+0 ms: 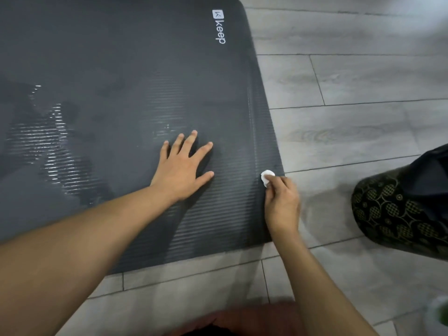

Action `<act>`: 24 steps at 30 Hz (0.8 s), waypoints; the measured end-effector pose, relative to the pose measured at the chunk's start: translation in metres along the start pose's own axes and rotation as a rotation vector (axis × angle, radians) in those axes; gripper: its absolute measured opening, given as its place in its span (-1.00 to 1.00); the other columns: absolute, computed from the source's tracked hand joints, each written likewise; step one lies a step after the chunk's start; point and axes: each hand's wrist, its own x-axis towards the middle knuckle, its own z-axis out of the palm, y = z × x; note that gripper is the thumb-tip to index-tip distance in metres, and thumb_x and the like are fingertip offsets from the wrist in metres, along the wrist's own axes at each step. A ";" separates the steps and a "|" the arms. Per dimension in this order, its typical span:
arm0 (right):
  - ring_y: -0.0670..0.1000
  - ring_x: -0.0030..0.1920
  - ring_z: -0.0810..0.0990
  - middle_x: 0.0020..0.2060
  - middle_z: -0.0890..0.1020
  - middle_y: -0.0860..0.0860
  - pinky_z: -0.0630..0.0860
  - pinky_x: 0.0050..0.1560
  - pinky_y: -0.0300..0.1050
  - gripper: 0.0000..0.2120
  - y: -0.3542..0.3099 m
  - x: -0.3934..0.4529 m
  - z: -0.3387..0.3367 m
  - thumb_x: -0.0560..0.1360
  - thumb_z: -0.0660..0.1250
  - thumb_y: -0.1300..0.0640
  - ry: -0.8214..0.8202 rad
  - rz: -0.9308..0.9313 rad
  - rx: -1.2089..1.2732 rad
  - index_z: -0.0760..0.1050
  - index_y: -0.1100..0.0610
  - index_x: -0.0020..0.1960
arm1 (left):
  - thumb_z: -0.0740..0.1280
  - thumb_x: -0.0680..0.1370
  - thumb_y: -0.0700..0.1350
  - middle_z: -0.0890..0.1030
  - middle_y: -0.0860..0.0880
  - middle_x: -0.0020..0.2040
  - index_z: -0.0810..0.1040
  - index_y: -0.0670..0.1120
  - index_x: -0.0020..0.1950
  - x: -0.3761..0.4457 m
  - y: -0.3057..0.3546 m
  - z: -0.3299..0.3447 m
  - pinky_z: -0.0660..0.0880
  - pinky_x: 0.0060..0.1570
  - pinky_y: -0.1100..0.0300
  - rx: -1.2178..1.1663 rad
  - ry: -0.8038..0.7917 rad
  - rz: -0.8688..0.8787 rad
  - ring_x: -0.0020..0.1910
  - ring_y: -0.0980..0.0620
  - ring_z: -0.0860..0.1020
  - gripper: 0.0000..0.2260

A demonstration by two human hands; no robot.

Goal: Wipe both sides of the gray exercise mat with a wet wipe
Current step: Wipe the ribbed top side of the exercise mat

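Mat lies flat on floor. Left hand spread flat near its right edge — prob. pinning it. Right hand pinches balled wipe at that edge — rubbing the rim.

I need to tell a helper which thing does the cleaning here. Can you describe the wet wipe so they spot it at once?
Start at the dark gray ribbed foam exercise mat on the pale wood-look floor and follow its right edge toward the person. There the right hand pinches a small crumpled white wet wipe, the only white thing at that edge.
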 end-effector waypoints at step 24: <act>0.15 0.09 0.47 0.02 0.57 0.11 0.36 -0.01 -0.04 -0.70 -0.127 0.465 0.149 0.52 0.18 0.28 -0.011 -0.344 -0.160 0.61 0.08 0.11 | 0.10 0.54 0.46 0.07 -0.09 0.68 0.07 0.22 0.65 0.184 -0.051 -0.016 0.02 0.52 -0.39 0.112 0.165 0.066 0.65 -0.23 0.02 -0.26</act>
